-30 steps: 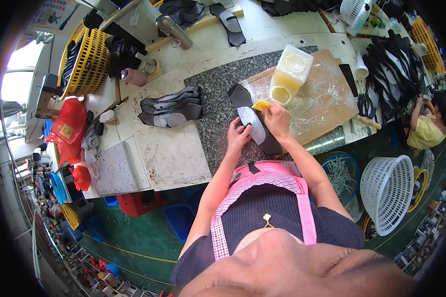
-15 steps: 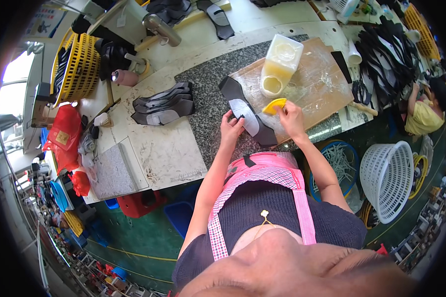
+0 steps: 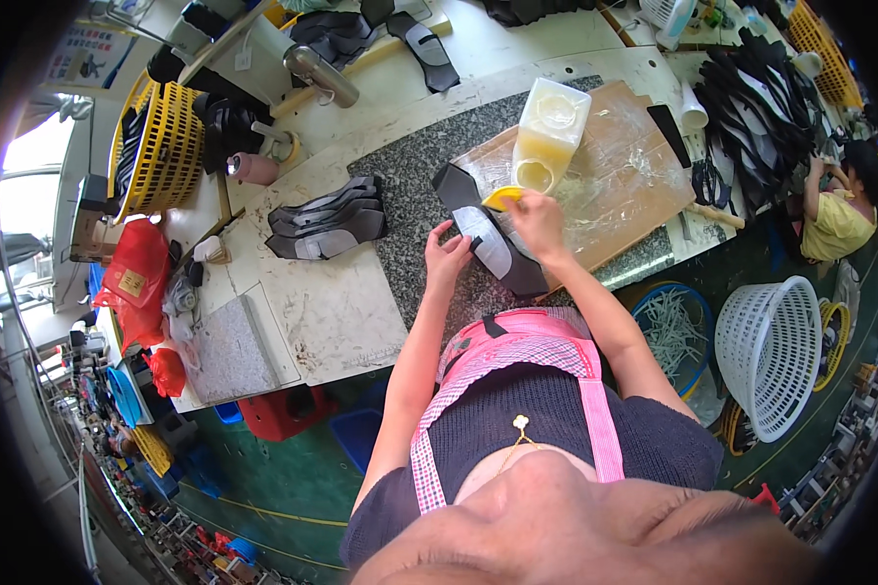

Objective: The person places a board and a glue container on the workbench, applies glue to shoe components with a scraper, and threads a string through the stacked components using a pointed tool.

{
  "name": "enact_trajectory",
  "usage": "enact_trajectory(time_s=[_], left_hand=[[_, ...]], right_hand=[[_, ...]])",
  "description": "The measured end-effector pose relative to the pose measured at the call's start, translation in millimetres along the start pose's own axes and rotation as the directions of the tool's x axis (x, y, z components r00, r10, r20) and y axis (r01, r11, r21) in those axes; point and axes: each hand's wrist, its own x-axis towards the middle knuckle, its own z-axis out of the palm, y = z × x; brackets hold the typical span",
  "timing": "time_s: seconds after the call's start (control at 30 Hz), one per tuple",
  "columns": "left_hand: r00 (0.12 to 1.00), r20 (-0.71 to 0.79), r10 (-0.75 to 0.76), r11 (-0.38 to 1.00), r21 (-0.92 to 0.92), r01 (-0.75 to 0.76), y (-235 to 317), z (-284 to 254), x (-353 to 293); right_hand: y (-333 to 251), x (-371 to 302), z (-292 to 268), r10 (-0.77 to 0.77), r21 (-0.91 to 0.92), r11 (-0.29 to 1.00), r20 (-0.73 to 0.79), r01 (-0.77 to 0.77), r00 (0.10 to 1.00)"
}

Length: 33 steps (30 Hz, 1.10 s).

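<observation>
A long black cut piece [image 3: 522, 276] with a pale grey middle panel lies slantwise on the speckled stone slab [image 3: 400, 161]. My left hand [image 3: 446, 255] is closed at the near-left edge of this piece, thumb and fingertips around a small black tab. Between the fingers of my right hand [image 3: 538, 224] is a yellow scraper [image 3: 501, 199], just over the piece's upper part; whether it touches cannot be made out. Beyond, a translucent cut-open container [image 3: 556, 122] with yellowish glue lies on a brown board [image 3: 624, 185] smeared with dried glue.
Similar black-and-grey pieces [image 3: 327, 226] are stacked to the left. A steel flask [image 3: 320, 76] and a pink bottle [image 3: 252, 168] stand at the far left. Black strips [image 3: 766, 97] pile up at right, near a person in yellow [image 3: 839, 219]. A white basket [image 3: 769, 356] stands below the table's right side.
My right hand has moved left with the yellow scraper, from the board's edge to over the cut piece. My left hand stays at the piece's edge.
</observation>
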Motion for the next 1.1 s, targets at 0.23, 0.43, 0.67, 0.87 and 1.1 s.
enact_trajectory(time_s=[0.23, 0.43, 0.67, 0.87, 1.1], left_hand=[[1.0, 0.006, 0.008, 1.0, -0.019, -0.008, -2.6, 1.2, 1.0], [1.0, -0.03, 0.005, 1.0, -0.003, -0.005, -2.0, -2.3, -1.1], [0.997, -0.053, 0.055, 0.998, 0.007, -0.055, -8.9, -4.9, 7.4], [1.0, -0.016, 0.022, 1.0, 0.005, -0.022, -9.0, -4.6, 8.9], [1.0, 0.008, 0.013, 0.979, -0.204, -0.012, -7.8, -7.2, 8.2]], right_hand=[[-22.7, 45.3, 51.7, -0.108, -0.03, 0.994, -0.138, 0.105, 0.985], [8.8, -22.1, -10.5, -0.003, 0.035, 0.999, 0.064, 0.001, 0.998], [0.4, -19.5, -21.1, 0.206, 0.173, 0.962, 0.043, -0.21, 0.978], [42.4, -40.1, -19.1, 0.063, 0.315, 0.942, 0.176, -0.116, 0.982], [36.2, -57.0, -69.7, -0.013, 0.468, 0.883, 0.125, -0.048, 0.992]])
